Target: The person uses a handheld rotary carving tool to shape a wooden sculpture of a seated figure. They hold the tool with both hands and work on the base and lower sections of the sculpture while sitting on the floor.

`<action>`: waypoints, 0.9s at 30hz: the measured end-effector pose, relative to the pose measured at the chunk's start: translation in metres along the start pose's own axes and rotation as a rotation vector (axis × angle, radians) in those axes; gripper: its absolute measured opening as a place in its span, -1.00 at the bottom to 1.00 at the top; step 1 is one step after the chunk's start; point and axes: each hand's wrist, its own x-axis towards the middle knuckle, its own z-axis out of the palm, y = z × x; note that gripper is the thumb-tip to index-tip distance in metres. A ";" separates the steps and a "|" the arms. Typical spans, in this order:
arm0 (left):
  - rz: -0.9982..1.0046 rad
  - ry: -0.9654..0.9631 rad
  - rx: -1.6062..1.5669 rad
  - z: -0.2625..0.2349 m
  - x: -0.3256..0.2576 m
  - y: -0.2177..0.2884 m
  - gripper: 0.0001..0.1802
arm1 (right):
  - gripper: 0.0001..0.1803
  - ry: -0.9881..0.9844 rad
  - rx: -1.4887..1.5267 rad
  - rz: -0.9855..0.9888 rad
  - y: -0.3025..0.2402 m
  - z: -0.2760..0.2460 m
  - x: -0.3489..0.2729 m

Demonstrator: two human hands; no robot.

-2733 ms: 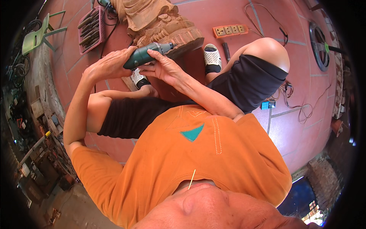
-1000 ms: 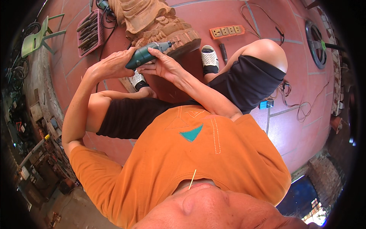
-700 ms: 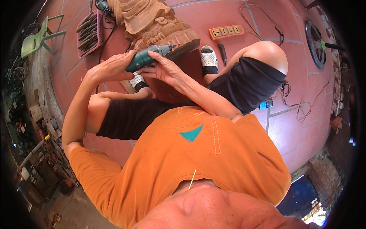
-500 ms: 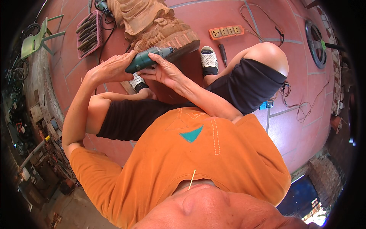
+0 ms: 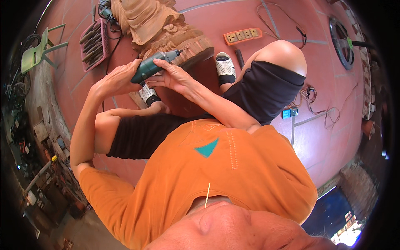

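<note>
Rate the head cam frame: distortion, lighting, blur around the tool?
Head view: strong fisheye, floor tile lines bow toward the black rim; even daylight, no hard glare on the red floor; the green rotary tool is sharp in the left hand and right hand against the wood carving; the chin at the lower edge is soft and blocks part of the frame.

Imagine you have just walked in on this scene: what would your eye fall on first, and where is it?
First, the green power tool near the top centre, held by both the left hand and the right hand, its tip at the base of a wood carving. Next, the orange shirt filling the lower middle. An orange power strip lies on the red floor to the carving's right.
</note>
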 end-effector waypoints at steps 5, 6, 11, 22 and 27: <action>-0.006 0.018 0.007 -0.002 0.003 0.000 -0.32 | -0.48 -0.021 -0.012 -0.011 -0.005 -0.002 0.005; 0.002 0.015 -0.003 -0.002 0.003 0.000 -0.32 | -0.48 -0.021 -0.012 -0.013 -0.004 -0.002 0.004; 0.014 -0.003 -0.009 0.000 0.001 0.002 -0.32 | -0.48 0.003 0.004 0.010 0.000 -0.002 -0.003; -0.018 -0.071 -0.020 0.002 0.001 0.000 -0.19 | -0.44 -0.005 0.017 0.029 0.003 0.001 -0.019; -0.006 -0.017 -0.101 -0.008 -0.004 0.013 -0.28 | -0.42 -0.036 -0.070 0.007 -0.004 0.007 -0.023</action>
